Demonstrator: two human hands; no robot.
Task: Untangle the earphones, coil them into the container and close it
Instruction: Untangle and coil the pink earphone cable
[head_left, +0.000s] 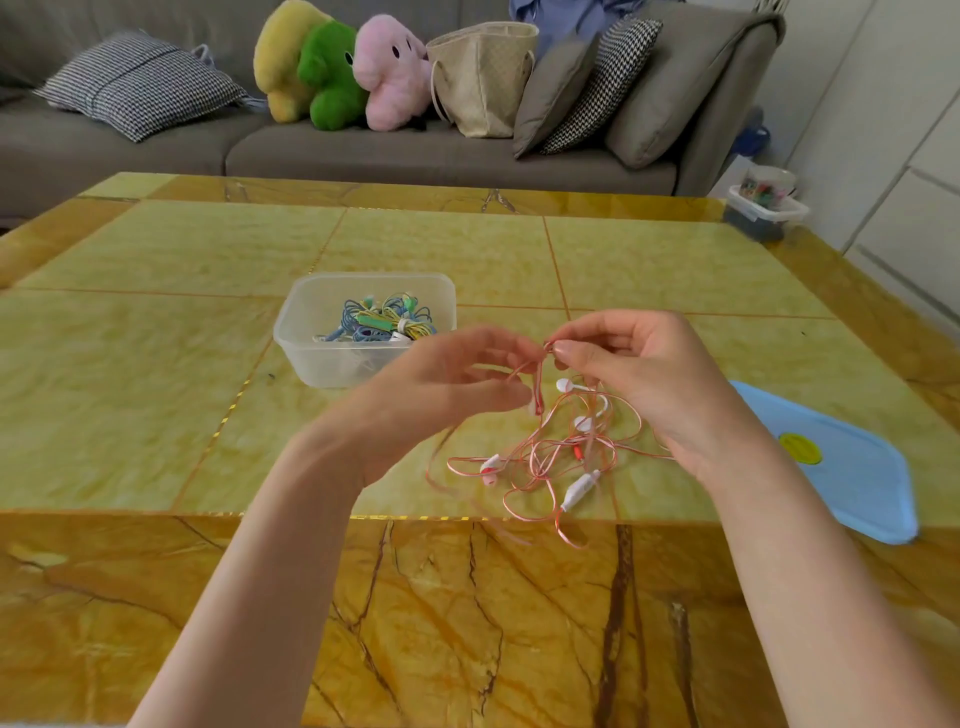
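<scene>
on the yellow table (156, 270), container (311, 332) of coiled earphones (382, 325); both hands (649, 379) pinching pink earphones (550, 452)

Bright, even daylight with soft, faint shadows; the left hand (447, 395) is motion-blurred, the glossy table (156, 270) shows mild sheen, and wide-angle distortion bends the edges.

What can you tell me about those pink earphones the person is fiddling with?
The pink earphones are a thin, glossy pink cord with white earbuds and a white inline remote, seemingly plastic. They are still a loose tangle of loops, lifted at the top and trailing onto the table near its front. The right hand pinches the cord at its highest point; the left hand, blurred, holds a strand beside it. They are not in the container.
</scene>
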